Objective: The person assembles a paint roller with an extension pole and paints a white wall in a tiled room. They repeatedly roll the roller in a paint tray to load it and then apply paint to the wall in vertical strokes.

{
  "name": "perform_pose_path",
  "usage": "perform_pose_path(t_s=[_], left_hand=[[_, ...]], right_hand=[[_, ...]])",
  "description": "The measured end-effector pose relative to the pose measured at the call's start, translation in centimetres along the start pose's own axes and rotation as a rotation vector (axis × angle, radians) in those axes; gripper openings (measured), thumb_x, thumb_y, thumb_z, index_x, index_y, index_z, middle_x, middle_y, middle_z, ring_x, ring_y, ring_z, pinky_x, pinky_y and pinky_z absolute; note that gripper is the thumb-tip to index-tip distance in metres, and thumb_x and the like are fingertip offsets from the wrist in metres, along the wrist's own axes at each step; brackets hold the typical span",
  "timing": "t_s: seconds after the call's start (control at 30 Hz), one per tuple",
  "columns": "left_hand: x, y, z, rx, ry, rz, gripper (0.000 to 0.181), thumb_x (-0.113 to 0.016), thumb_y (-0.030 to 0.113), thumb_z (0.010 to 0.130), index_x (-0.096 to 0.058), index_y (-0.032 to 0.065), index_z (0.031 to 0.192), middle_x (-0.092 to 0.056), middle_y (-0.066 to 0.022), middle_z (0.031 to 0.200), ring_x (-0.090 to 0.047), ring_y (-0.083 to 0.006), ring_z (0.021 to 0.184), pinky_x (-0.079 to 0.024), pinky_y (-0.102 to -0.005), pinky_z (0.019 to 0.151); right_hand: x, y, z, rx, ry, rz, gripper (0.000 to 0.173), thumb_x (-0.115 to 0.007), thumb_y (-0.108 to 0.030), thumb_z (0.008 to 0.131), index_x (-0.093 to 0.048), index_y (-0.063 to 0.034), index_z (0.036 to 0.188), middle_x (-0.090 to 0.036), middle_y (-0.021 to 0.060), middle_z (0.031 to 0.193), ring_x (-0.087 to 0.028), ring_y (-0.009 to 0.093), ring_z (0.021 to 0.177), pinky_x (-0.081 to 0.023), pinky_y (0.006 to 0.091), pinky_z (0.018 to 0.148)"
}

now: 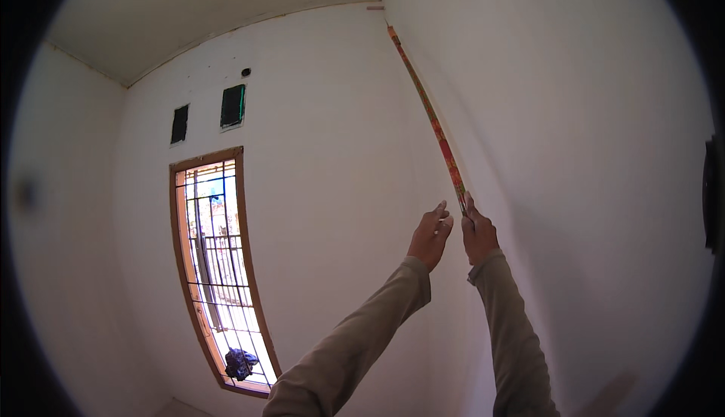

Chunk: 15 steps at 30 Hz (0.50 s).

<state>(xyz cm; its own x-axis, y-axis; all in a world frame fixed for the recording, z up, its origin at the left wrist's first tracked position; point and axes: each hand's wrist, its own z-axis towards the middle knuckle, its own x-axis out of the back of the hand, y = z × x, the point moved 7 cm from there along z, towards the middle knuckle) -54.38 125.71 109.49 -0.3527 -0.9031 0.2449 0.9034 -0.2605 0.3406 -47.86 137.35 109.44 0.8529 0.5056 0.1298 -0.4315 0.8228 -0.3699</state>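
Observation:
A long thin pole (435,121) with a red and green patterned wrap leans up toward the ceiling corner, and its lower part sits in my right hand (480,237), which is closed around it. Its far end has an orange part and a thin dark tip close to the corner where the two white walls meet. Just left of the pole, my left hand (431,237) is raised with its fingers partly curled and apart, holding nothing that I can see. Both arms wear long olive-brown sleeves.
On the left, the white wall (328,162) has a tall wood-framed window (247,247) with metal bars and a dark crumpled bundle (240,364) low in it. Two dark vent openings (232,106) and a small round hole (246,72) are above. A dark object (710,196) stands at the right rim.

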Motion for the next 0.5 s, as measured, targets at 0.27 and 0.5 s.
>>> perform_pose_path(t_s=[0.27,0.5], left_hand=[[2.3,1.1,-2.1,-0.003,-0.047,0.11,0.049,-0.051,0.024,0.094,-0.038,0.0035,0.137,-0.049,-0.0149,0.123,-0.054,-0.0231,0.106,-0.045,-0.0344,0.091],[3.0,2.3,0.6,-0.01,-0.021,0.084,0.046,-0.053,0.023,0.093,-0.042,0.0031,0.133,-0.049,-0.0167,0.124,-0.053,-0.0275,0.11,-0.045,-0.0373,0.091]], right_hand=[[-0.6,-0.8,3.2,-0.061,0.002,-0.05,0.054,-0.042,-0.014,0.09,-0.031,-0.0154,0.143,-0.06,0.0272,0.107,-0.058,0.042,0.098,-0.046,0.0453,0.09],[1.4,-2.7,7.3,-0.094,-0.022,-0.092,0.053,-0.041,-0.014,0.091,-0.031,-0.0159,0.143,-0.06,0.0254,0.109,-0.059,0.04,0.099,-0.047,0.045,0.09]])
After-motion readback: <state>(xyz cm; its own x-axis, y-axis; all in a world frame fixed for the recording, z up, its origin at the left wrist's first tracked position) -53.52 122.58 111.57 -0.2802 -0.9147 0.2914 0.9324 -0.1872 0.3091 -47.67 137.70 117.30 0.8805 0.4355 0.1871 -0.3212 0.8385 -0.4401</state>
